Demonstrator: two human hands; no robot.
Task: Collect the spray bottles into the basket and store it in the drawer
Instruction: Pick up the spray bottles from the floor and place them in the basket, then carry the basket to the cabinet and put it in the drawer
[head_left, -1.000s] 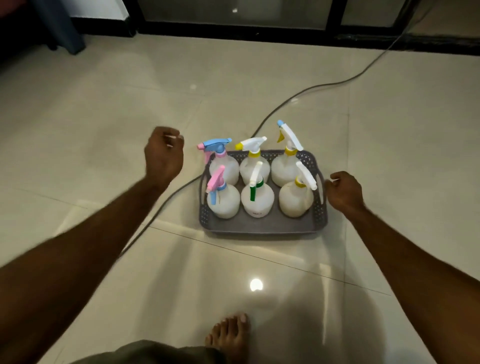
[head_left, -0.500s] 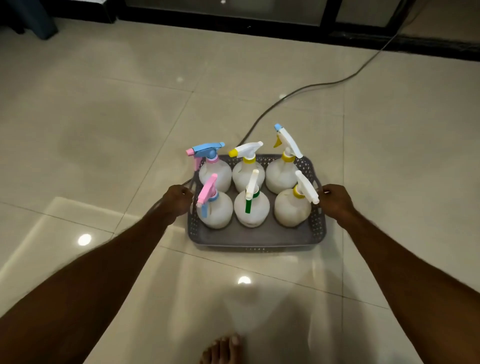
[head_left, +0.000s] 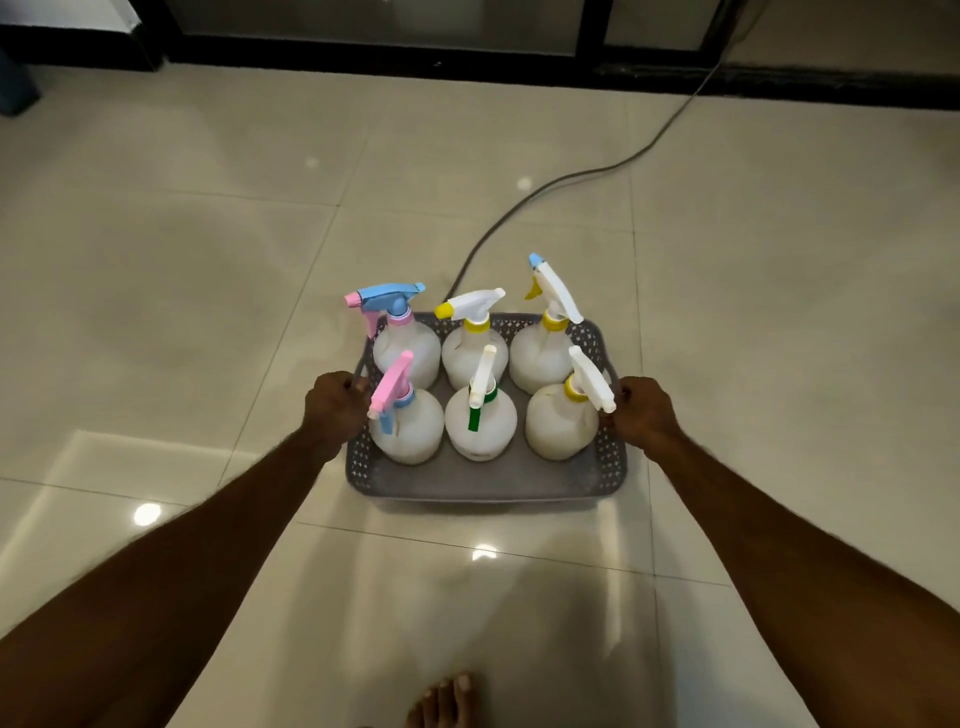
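A grey perforated basket (head_left: 488, 480) is at the middle of the view, over the tiled floor. Several white round spray bottles stand upright in it in two rows: a blue-and-pink-headed bottle (head_left: 405, 348) at back left, a pink-headed bottle (head_left: 408, 426) at front left, a green-triggered bottle (head_left: 480, 421) at front middle. My left hand (head_left: 335, 405) is closed on the basket's left handle. Its right handle is gripped by my right hand (head_left: 644, 410). No drawer is in view.
A grey cable (head_left: 571, 179) runs over the glossy beige floor from the basket's far side to the back right. A dark door frame (head_left: 467, 52) lines the far edge. My bare foot (head_left: 441, 701) shows at the bottom.
My left hand came down from beside the basket and closed on its left handle. The right hand stayed on the right handle. The basket now sits lower and nearer in the view.
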